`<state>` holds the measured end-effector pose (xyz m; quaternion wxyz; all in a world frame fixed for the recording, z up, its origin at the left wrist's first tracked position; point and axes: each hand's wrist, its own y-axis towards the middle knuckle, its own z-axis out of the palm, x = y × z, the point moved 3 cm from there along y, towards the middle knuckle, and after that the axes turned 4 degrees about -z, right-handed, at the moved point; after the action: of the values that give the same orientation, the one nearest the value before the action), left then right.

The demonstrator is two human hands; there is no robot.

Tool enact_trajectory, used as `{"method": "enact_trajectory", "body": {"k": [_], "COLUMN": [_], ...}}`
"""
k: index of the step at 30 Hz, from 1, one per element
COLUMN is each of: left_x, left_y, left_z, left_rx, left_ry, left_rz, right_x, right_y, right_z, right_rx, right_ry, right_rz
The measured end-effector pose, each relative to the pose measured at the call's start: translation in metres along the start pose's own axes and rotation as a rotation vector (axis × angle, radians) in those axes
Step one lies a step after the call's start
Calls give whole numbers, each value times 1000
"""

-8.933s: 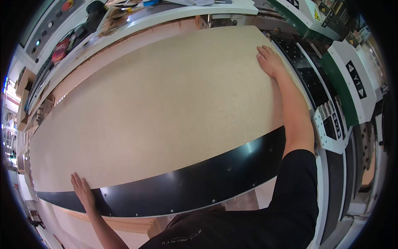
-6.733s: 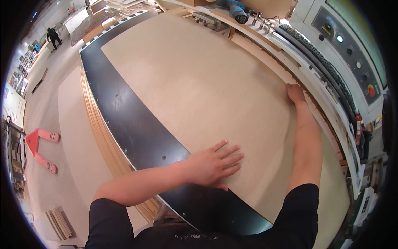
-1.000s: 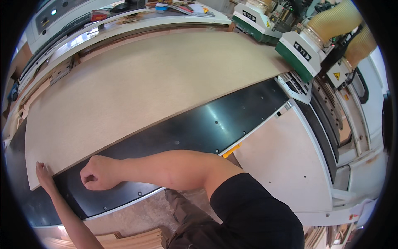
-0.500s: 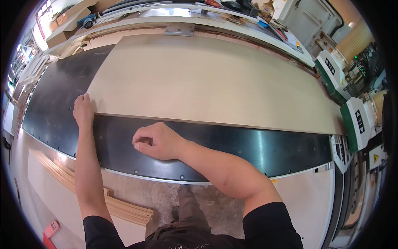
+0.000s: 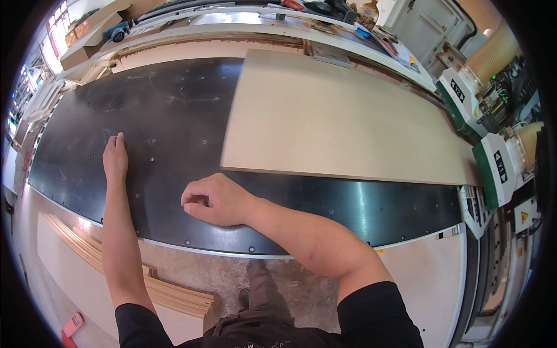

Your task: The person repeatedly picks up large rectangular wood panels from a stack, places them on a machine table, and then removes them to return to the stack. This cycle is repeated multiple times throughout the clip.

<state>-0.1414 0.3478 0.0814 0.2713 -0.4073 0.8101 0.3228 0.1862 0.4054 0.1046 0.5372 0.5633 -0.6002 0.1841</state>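
A wide beige wood panel (image 5: 348, 122) lies flat on the black table (image 5: 168, 122), its right end at the machine. My left hand (image 5: 116, 159) rests on the black surface, well left of the panel's left edge, fingers stretched forward and touching nothing but the table. Near the front of the table lies my right hand (image 5: 217, 200), curled into a loose fist with nothing visible in it. It is just in front of the panel's lower left corner, apart from it.
White-and-green machine heads (image 5: 493, 171) with a ribbed hose (image 5: 493, 55) stand at the right. Thin boards (image 5: 174, 293) are stacked below the table at left. Behind the panel runs a cluttered long bench (image 5: 232, 22). A red tool (image 5: 72, 325) sits at lower left.
The panel has slid to the right toward the machine, leaving my left hand behind and baring more black table. Both hands have stayed nearly in place.
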Motion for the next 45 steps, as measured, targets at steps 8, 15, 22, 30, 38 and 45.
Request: {"method": "enact_trajectory", "body": {"k": [8, 15, 22, 30, 38, 45], "left_x": [1, -1, -6, -40, -44, -46], "left_y": [2, -1, -6, -27, -30, -31], "left_z": [0, 1, 0, -7, -9, -11], "left_rx": [12, -24, -48, -264, -305, -318], "left_ry": [-7, 36, 86, -21, -85, -94], "left_rz": [-3, 51, 25, 545, 653, 652], "right_x": [2, -1, 1, -5, -13, -14], "right_y": [0, 1, 0, -1, -3, -4], "right_z": [-1, 0, 0, -2, -2, -1], "right_rx": [4, -14, 36, 44, 59, 1], "right_ry": [-15, -58, -57, -4, 13, 49], "right_rz": [-4, -44, 41, 36, 125, 91]}}
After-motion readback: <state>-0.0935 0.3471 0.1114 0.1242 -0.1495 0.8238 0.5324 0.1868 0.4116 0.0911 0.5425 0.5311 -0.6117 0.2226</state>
